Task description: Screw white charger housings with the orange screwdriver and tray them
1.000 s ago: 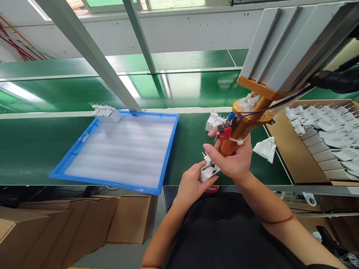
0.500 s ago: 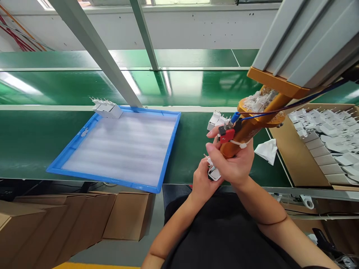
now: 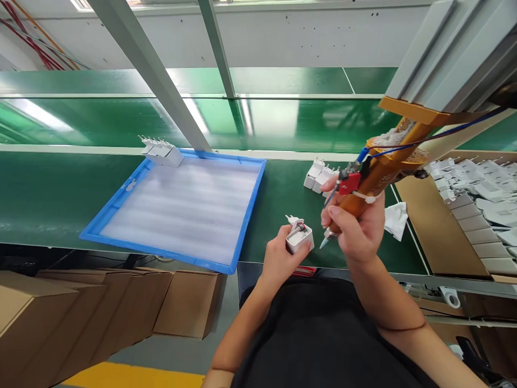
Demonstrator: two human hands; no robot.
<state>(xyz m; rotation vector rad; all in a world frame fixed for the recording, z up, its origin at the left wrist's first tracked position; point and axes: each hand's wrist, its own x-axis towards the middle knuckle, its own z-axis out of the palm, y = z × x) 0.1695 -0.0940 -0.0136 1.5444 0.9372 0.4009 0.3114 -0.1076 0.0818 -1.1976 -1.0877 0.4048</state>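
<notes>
- Our left hand (image 3: 278, 257) grips a white charger housing (image 3: 299, 237) at the near edge of the green bench (image 3: 52, 199), its open face turned up and two prongs pointing away from us
- Our right hand (image 3: 355, 229) is closed around the orange dispensing gun (image 3: 374, 180), whose long body slants up and to the right toward its hanging mount
- The gun's pale nozzle tip (image 3: 324, 243) sits just beside the housing's right side, apart from it, so we judge the right hand the nearer one

A blue plastic tray (image 3: 250, 207) is lying left on the green counter (image 3: 52, 199); a cardboard box of white plugs (image 3: 476, 210) is sitting right.
</notes>
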